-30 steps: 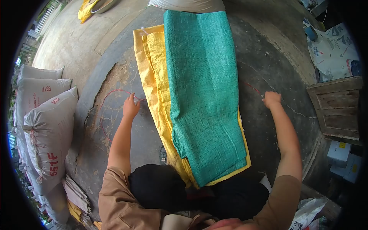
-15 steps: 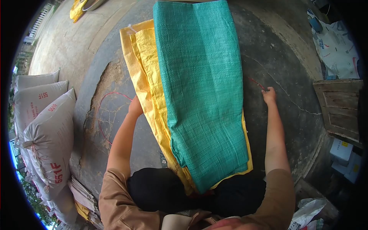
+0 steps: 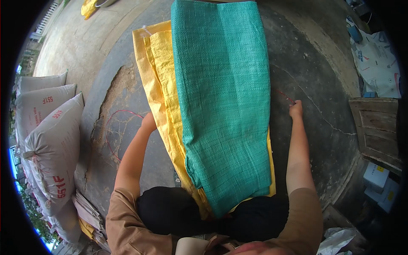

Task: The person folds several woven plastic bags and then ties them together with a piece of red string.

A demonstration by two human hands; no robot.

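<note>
A folded green woven sack [image 3: 223, 85] lies on top of yellow woven sacks [image 3: 161, 63], the stack reaching from the floor to between my knees. A thin red cord [image 3: 108, 138] curves over the floor on the left and meets my left hand [image 3: 148, 123], which is closed on it beside the yellow edge. Part of these fingers is hidden by the sack edge. To the right of the stack, my right hand [image 3: 296, 109] is closed around the other stretch of red cord, which runs toward the green sack. The cord's middle is out of sight, apparently beneath the stack.
Several full white sacks [image 3: 55, 148] stand on the left, with flattened sacks [image 3: 89, 212] below them. A wooden panel [image 3: 376, 129] and boxes [image 3: 376, 177] are at the right. Cracks run through the concrete floor [image 3: 314, 55].
Both hands have come slightly toward my body, still on the cord. The red cord has shifted a little with them. The sacks stay nearly in place while the view tilts slightly.
</note>
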